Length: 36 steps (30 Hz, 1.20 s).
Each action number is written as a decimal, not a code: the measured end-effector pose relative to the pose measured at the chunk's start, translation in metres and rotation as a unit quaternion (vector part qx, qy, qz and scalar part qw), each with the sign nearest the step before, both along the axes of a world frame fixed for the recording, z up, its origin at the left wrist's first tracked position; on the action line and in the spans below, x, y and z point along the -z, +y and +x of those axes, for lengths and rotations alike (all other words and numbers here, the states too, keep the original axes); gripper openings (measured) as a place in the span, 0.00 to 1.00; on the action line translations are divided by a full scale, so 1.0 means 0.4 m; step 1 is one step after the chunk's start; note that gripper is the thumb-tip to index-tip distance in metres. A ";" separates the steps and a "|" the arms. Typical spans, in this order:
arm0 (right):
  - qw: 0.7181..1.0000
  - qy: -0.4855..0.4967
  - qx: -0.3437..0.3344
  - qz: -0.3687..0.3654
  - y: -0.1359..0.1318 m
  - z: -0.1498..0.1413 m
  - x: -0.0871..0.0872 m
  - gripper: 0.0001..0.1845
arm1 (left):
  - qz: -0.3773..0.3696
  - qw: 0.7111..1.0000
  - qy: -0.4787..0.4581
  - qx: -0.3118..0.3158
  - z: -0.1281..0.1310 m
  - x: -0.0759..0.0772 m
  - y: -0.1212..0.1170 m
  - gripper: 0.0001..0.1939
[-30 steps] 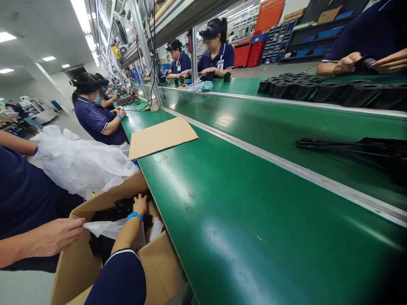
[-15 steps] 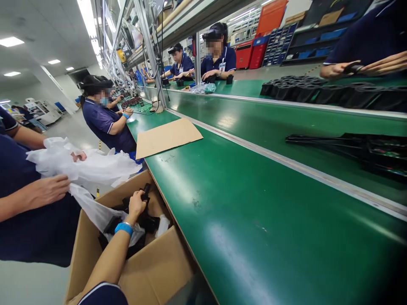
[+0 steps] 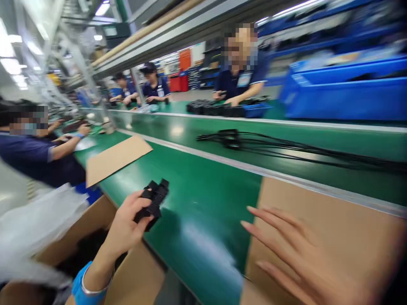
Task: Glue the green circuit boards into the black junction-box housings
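My left hand [image 3: 127,224], with a blue band at the wrist, grips a black plastic part [image 3: 155,197] that has a ribbed face. Hand and part are above the near edge of the green workbench [image 3: 187,190]. Below the left forearm stands an open cardboard box [image 3: 136,275], dark inside. On the right, my right hand [image 3: 295,254] has its fingers spread and holds nothing. It is over a brown cardboard sheet [image 3: 286,195] on the bench; whether it touches the sheet I cannot tell.
White wrapping [image 3: 38,224] lies over the box's left side. Another cardboard piece [image 3: 117,159] is on the bench further left. Black cables [image 3: 286,148] lie beyond the metal strip. Across the bench a co-worker [image 3: 241,76] handles parts beside a large blue bin [image 3: 343,93].
My left hand has come up out of the box with the black part. The view has swung right, bringing in my right hand, the cardboard sheet and the blue bin.
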State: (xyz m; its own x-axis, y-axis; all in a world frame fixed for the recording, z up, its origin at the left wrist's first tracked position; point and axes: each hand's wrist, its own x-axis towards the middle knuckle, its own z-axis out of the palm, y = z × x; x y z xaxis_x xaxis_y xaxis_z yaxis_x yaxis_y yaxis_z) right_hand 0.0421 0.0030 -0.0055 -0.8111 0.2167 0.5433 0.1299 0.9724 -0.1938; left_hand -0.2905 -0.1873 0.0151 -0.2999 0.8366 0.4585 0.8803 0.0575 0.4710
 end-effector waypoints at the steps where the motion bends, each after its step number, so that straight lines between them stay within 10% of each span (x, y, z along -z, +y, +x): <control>1: 1.000 -0.012 0.028 0.007 -0.013 0.029 -0.022 0.29 | -0.014 0.995 0.046 0.086 0.065 -0.017 0.074 0.15; 5: 0.988 -0.055 0.144 -0.003 -0.044 0.147 -0.046 0.39 | -0.109 0.925 0.199 0.305 0.361 -0.038 0.310 0.25; 12: 0.948 -0.065 0.298 -0.093 -0.091 0.445 0.080 0.09 | -0.155 0.787 0.314 0.508 0.671 0.016 0.461 0.28; 21: 0.959 -0.014 0.254 -0.124 -0.050 0.487 0.031 0.11 | -0.210 0.755 0.038 0.620 0.635 -0.005 0.540 0.45; 30: 0.954 -0.070 0.244 -0.158 0.117 0.416 0.038 0.07 | -0.293 0.692 -0.229 0.619 0.592 -0.012 0.563 0.12; 36: 0.947 -0.043 0.270 -0.167 0.104 0.519 0.063 0.07 | -0.249 0.740 -0.373 0.501 0.536 0.029 0.593 0.05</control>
State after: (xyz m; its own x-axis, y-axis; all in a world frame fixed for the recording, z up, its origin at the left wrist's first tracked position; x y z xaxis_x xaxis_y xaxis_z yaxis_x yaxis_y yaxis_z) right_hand 0.2496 0.0446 -0.0308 -0.5712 0.7608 0.3081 0.6198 0.6459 -0.4457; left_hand -0.0762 0.0499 0.0035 0.5710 0.8201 0.0385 0.1042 -0.1189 0.9874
